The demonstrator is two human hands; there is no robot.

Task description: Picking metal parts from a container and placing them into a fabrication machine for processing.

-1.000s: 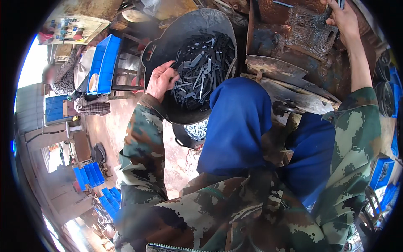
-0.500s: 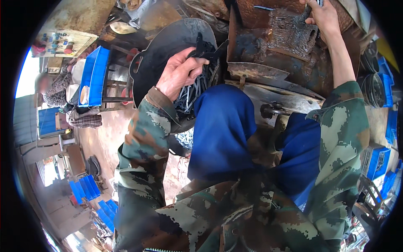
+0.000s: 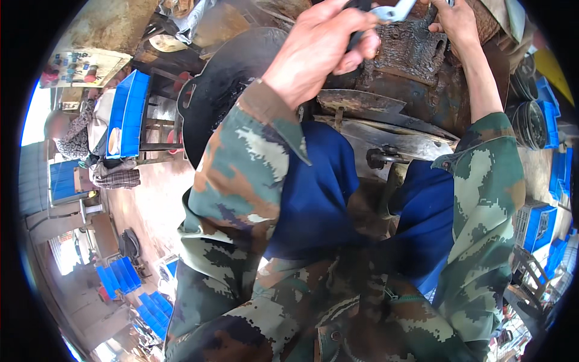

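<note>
My left hand [image 3: 319, 51] is closed around the black grip of a metal tool [image 3: 395, 12], whose pale flat end with a hole points right, toward my other hand. Its exact kind does not show. Below both hands lies a rusty, wet-looking metal machine bed [image 3: 413, 51]. My right hand [image 3: 458, 24] is at the top edge over the far side of this bed, fingers curled on something that I cannot make out. Partly behind my left forearm stands a large black basin [image 3: 196, 127] with dark pieces in it.
A bent metal plate [image 3: 362, 102] edges the machine in front of my knees. To the left are a blue tray [image 3: 128, 114] on a stand and a person [image 3: 75, 130]. Black round containers [image 3: 531, 125] and a blue crate [image 3: 538, 226] are at the right.
My left hand has come up and right from over the basin to above the machine bed, bringing the black-handled tool along. My right hand stays near the same place.
</note>
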